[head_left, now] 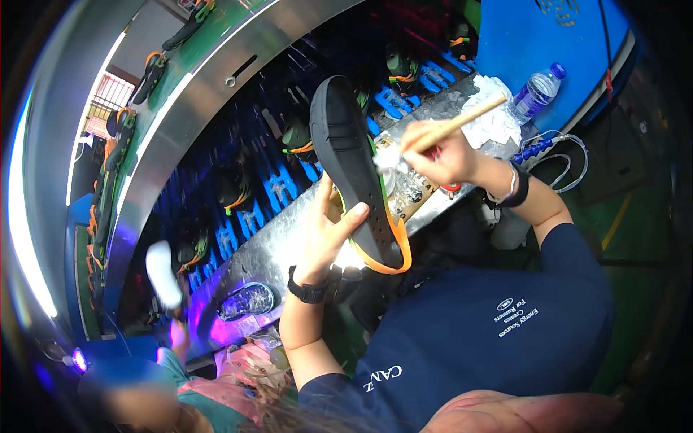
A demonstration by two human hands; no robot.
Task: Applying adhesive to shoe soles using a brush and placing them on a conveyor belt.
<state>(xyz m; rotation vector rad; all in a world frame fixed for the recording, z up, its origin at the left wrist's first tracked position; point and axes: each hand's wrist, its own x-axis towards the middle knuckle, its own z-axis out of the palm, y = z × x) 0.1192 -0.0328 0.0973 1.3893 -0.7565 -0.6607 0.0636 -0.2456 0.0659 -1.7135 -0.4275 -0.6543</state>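
Head view gives me the shoe (345,155) near the middle of the frame, held up off the worktop (274,232), black sole facing me and orange edging at its lower end. The left grip (325,237) is closed on its left side, thumb across the sole. To the right, the right grip (449,160) is wrapped around a brush (473,115), its wooden handle slanting to the upper right, its pale tip blurred by the shoe's right edge; I cannot tell whether they touch.

I judge the step in hand to be brushing along that edge. The next move, I think, calls for a steady shoe and a light stroke, the tip following the curve without straying onto the sole. White cloth (492,137) and a bottle (535,95) sit upper right, clear of both grips.
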